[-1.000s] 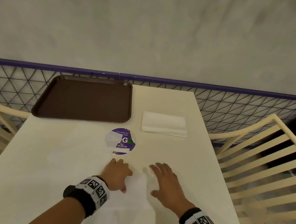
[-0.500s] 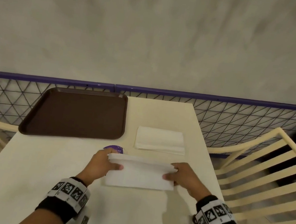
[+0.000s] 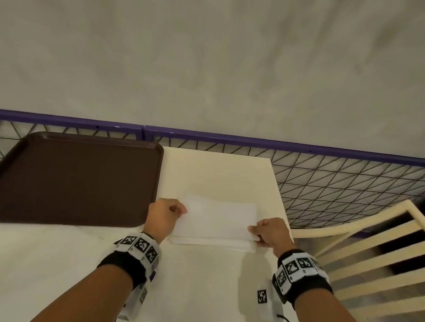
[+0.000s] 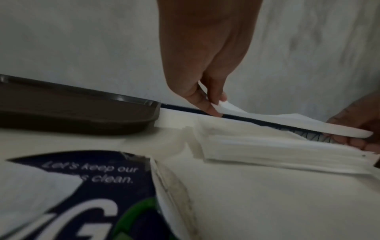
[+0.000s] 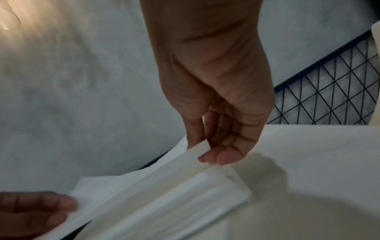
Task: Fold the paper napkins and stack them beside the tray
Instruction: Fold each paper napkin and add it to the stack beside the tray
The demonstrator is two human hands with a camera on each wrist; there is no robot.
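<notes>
A folded white napkin (image 3: pixel 219 217) hangs just above the stack of folded napkins (image 3: pixel 211 242), which lies on the table right of the brown tray (image 3: pixel 68 179). My left hand (image 3: pixel 169 212) pinches the napkin's left end. My right hand (image 3: pixel 261 234) pinches its right end. In the left wrist view the held napkin (image 4: pixel 287 123) floats a little over the stack (image 4: pixel 277 149), with my left hand (image 4: pixel 209 104) gripping its corner. The right wrist view shows my right hand (image 5: pixel 205 152) pinching the napkin (image 5: pixel 156 175) above the stack (image 5: pixel 185 201).
A round purple sticker (image 4: pixel 98 178) is on the cream table (image 3: pixel 187 306) near my left wrist. A wire mesh fence with a purple rail (image 3: pixel 315 149) runs along the table's far edge. A cream slatted chair (image 3: pixel 382 259) stands to the right.
Both hands picked the folded napkin up from the near table and carried it forward, over the stack beside the tray. One second ago they were pressing it flat.
</notes>
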